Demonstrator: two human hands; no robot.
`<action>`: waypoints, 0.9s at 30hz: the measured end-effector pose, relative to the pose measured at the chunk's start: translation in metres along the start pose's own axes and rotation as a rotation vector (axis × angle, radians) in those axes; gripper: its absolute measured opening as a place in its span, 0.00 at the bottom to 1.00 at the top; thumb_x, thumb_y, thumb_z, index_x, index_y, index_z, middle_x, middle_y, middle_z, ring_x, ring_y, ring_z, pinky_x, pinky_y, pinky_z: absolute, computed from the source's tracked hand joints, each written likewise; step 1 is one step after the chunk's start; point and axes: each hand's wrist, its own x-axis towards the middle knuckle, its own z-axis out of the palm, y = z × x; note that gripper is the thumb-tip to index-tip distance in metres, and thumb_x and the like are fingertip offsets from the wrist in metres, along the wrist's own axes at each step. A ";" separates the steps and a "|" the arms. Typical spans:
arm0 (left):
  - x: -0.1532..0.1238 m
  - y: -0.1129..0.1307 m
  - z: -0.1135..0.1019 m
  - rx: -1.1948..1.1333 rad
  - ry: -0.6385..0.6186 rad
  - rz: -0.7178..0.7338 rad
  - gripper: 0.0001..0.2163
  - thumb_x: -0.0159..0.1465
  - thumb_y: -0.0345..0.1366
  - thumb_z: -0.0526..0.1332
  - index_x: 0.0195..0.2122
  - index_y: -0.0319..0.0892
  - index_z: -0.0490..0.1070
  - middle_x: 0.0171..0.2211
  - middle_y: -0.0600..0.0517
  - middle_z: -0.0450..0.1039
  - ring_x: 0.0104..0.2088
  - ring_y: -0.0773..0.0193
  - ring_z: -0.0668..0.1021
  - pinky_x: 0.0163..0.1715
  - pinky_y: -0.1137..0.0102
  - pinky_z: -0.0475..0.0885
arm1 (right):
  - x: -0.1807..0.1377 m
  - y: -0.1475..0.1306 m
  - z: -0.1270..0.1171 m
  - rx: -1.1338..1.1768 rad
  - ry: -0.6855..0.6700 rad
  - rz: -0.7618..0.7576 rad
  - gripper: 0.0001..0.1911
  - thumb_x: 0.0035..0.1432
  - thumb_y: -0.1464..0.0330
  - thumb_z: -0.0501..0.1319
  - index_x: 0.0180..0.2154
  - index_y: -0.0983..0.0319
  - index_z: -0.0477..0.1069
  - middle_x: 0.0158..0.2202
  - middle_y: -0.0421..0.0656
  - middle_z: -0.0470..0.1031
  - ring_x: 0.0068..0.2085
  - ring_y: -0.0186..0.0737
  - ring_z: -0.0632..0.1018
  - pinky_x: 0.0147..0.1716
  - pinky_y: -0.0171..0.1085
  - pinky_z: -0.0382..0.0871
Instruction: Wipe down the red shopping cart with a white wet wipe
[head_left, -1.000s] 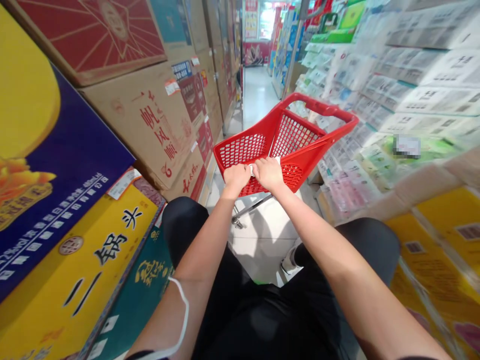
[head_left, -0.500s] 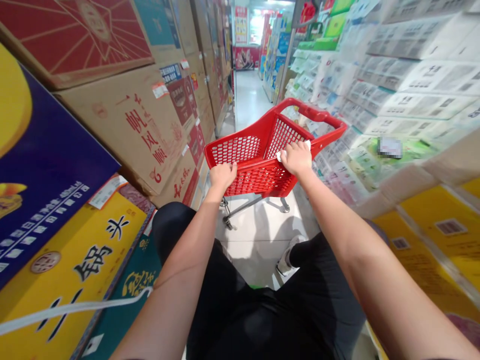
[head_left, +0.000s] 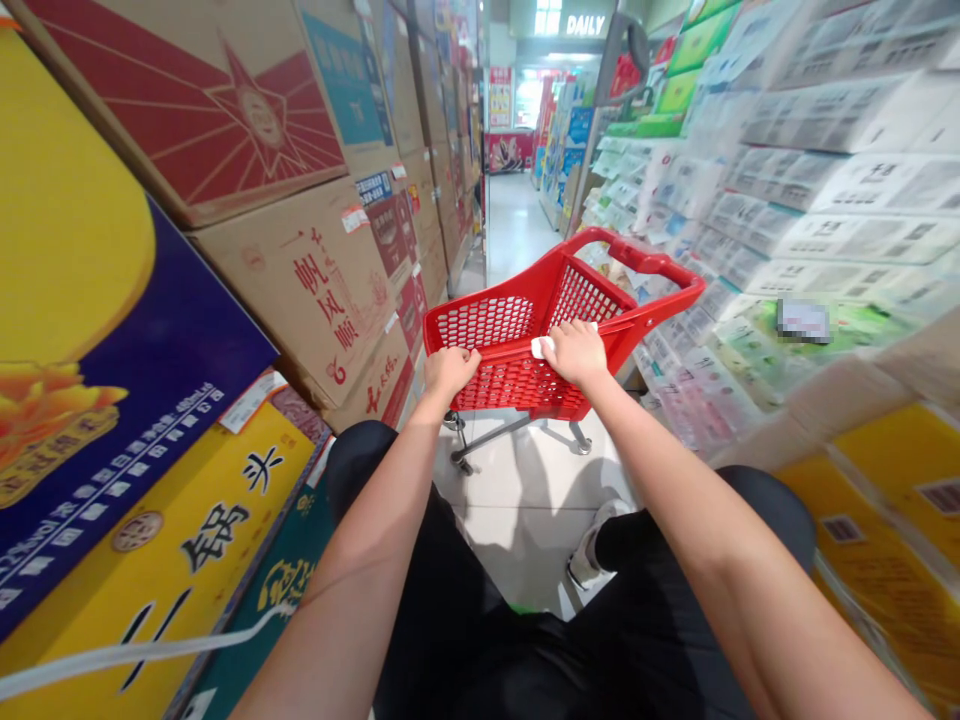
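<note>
As I look down, the red cart point(head_left: 517, 378) stands at twelve o'clock.
My left hand point(head_left: 450, 372) has fingers curled over the near rim point(head_left: 504, 350), toward eleven; my right hand point(head_left: 577, 352) grasps a white cloth point(head_left: 541, 348) against it, toward one.

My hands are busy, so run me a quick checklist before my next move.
Left hand on the near rim of the red cart: ok.
Right hand holding the white cloth or tissue at that rim: ok.
Cart upright on its wheels: ok.
Right shoe apart from the visible wheels: ok.
Whole cart interior in view: not ok, near side hides part.
Wheels locked or free: cannot tell.
</note>
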 end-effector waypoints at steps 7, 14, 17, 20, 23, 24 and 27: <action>0.003 0.000 -0.005 -0.004 -0.010 0.007 0.23 0.66 0.47 0.47 0.39 0.48 0.83 0.37 0.42 0.82 0.43 0.49 0.81 0.41 0.63 0.71 | 0.004 0.052 -0.009 -0.084 0.067 0.100 0.25 0.70 0.57 0.46 0.41 0.66 0.76 0.42 0.55 0.77 0.48 0.55 0.69 0.52 0.50 0.55; -0.002 0.021 -0.006 0.014 -0.025 -0.025 0.25 0.67 0.46 0.46 0.43 0.45 0.83 0.41 0.40 0.81 0.45 0.49 0.81 0.45 0.61 0.72 | 0.010 -0.082 0.013 0.142 0.081 0.109 0.22 0.70 0.61 0.45 0.40 0.62 0.76 0.41 0.53 0.78 0.45 0.53 0.70 0.50 0.49 0.57; -0.003 0.017 -0.006 0.008 -0.021 -0.030 0.25 0.67 0.47 0.46 0.44 0.45 0.82 0.41 0.40 0.81 0.46 0.48 0.81 0.45 0.61 0.72 | 0.011 -0.104 0.013 0.181 0.037 0.061 0.23 0.71 0.58 0.46 0.41 0.62 0.75 0.43 0.53 0.78 0.46 0.53 0.70 0.49 0.48 0.57; -0.001 0.007 -0.006 -0.008 -0.011 -0.020 0.25 0.67 0.47 0.46 0.45 0.45 0.82 0.41 0.40 0.81 0.45 0.48 0.81 0.43 0.61 0.72 | 0.008 -0.072 0.007 0.128 0.001 0.052 0.24 0.70 0.55 0.46 0.42 0.63 0.75 0.43 0.54 0.77 0.47 0.54 0.70 0.50 0.48 0.56; 0.002 -0.002 -0.008 -0.010 -0.015 -0.015 0.24 0.67 0.47 0.46 0.43 0.46 0.82 0.40 0.40 0.81 0.45 0.48 0.81 0.43 0.62 0.71 | 0.004 -0.009 -0.004 0.016 0.008 0.097 0.25 0.70 0.55 0.46 0.41 0.65 0.75 0.43 0.55 0.77 0.48 0.55 0.69 0.51 0.49 0.56; 0.003 -0.004 -0.009 -0.007 -0.017 -0.015 0.24 0.67 0.46 0.46 0.42 0.46 0.82 0.39 0.40 0.82 0.44 0.49 0.81 0.43 0.63 0.71 | 0.003 0.012 -0.007 -0.020 0.014 0.102 0.26 0.70 0.55 0.46 0.41 0.65 0.76 0.43 0.55 0.77 0.48 0.55 0.69 0.51 0.49 0.56; 0.006 -0.004 -0.010 0.005 -0.028 -0.003 0.23 0.67 0.45 0.47 0.41 0.47 0.83 0.39 0.41 0.82 0.44 0.49 0.81 0.42 0.63 0.71 | 0.002 0.054 -0.011 -0.085 0.050 0.105 0.26 0.69 0.55 0.47 0.42 0.67 0.76 0.43 0.56 0.77 0.49 0.56 0.69 0.52 0.50 0.56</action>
